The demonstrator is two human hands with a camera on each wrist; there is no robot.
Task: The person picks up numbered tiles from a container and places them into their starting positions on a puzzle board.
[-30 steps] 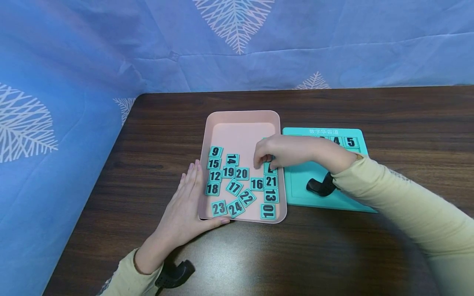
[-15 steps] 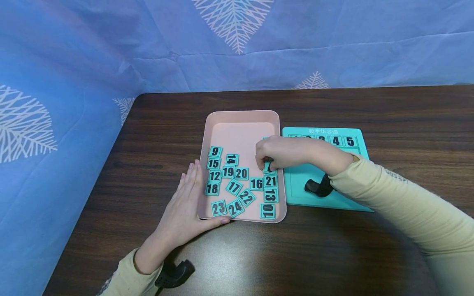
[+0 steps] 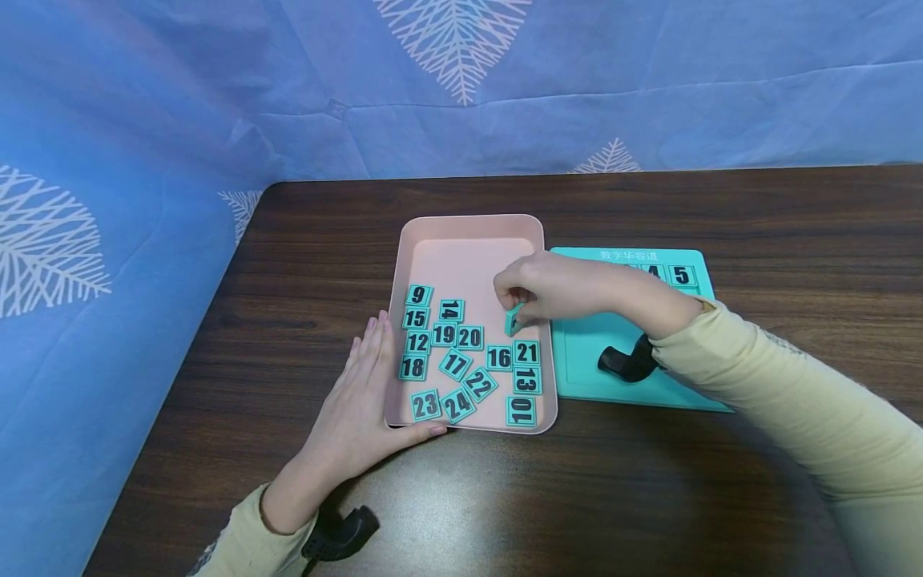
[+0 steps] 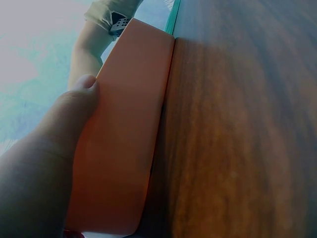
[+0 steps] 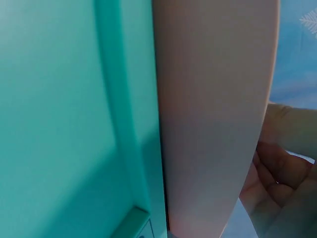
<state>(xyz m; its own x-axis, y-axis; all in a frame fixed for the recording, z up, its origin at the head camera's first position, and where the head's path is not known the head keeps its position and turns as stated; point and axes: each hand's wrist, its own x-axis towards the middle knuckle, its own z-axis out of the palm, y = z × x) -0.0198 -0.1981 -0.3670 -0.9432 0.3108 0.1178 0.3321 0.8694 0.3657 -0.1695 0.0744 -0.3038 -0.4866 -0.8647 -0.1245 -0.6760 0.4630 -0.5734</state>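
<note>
The pink tray (image 3: 472,260) serves as reference; its sides are given as seen in the head view.

Right hand (image 3: 558,288): positioned over the right side of the tray, entering across the tray's right wall. Thumb and fingers pinch one turquoise tile (image 3: 512,320). The tile is tilted inside the tray, near the right wall; its number is not readable, and whether it clears the tray floor cannot be told.

Left hand (image 3: 356,413): grasps nothing. The straight fingers lie along the tray's left wall; the thumb extends along the near wall and, in the left wrist view, rests against it.

Tray contents: tile 21 (image 3: 526,353) lies on the near side of the pinched tile, with tile 13 (image 3: 527,381) and tile 10 (image 3: 521,411) following toward the near right corner. Tile 16 (image 3: 499,358) adjoins tile 21 on the left. A column along the tray's left wall starts with tile 9 (image 3: 418,296) and ends with tile 18 (image 3: 413,368). Tile 23 (image 3: 425,405) and tile 24 (image 3: 457,405) lie near the tray's near wall.

Turquoise board (image 3: 584,369): located just beside the tray's right wall. Tile 5 (image 3: 681,276) sits at the right end of the board's far row; the right forearm covers part of the board.

Wooden table (image 3: 303,264): supports the tray and the board.
</note>
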